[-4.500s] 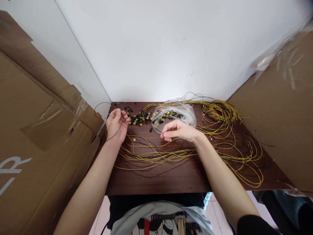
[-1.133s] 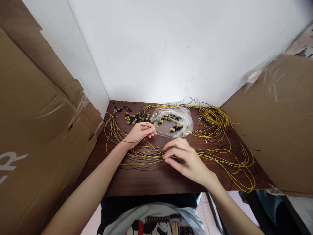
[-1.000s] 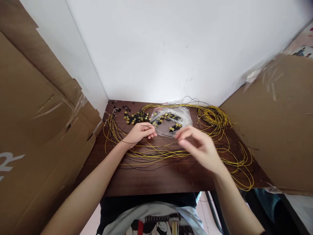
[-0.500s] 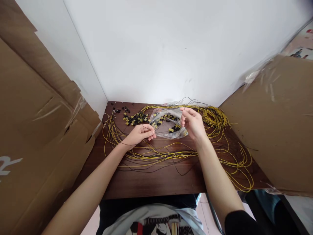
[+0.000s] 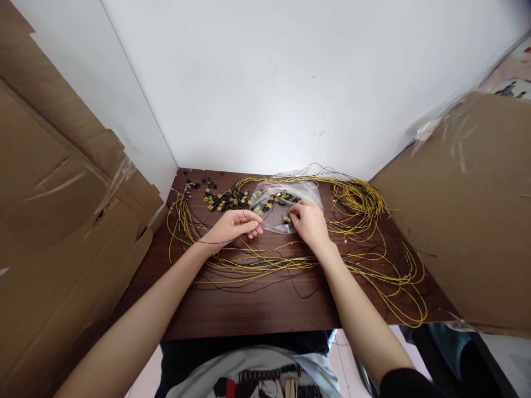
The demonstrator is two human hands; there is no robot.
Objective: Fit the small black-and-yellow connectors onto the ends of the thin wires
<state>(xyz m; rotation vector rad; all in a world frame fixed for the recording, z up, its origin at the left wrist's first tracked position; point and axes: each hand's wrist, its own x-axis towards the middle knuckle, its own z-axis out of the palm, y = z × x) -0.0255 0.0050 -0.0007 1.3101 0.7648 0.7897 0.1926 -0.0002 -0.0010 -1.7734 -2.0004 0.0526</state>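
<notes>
My left hand [image 5: 233, 229] is closed in a pinch on a thin black wire [image 5: 211, 242], which trails back across the wrist. To its right lies a clear plastic bag [image 5: 274, 228] with small black and yellow connectors [image 5: 287, 220] in it. Over the bag's right side is my right hand [image 5: 311, 225], its fingertips pressed together near those connectors. Whatever they pinch is too small to make out. Behind my left hand is a pile of black and yellow connectors [image 5: 218, 202] joined to wires.
Yellow and black wires [image 5: 265, 265] run across the brown table [image 5: 249, 315] in front of the hands. A coiled bundle of yellow wire [image 5: 360, 202] lies at the right. Small black pieces [image 5: 209, 182] are scattered at the back left. Cardboard sheets [image 5: 460, 210] flank the table.
My right hand has come down and left, from above the bag's right edge to the connectors in the bag. My left hand keeps its pinch on the black wire.
</notes>
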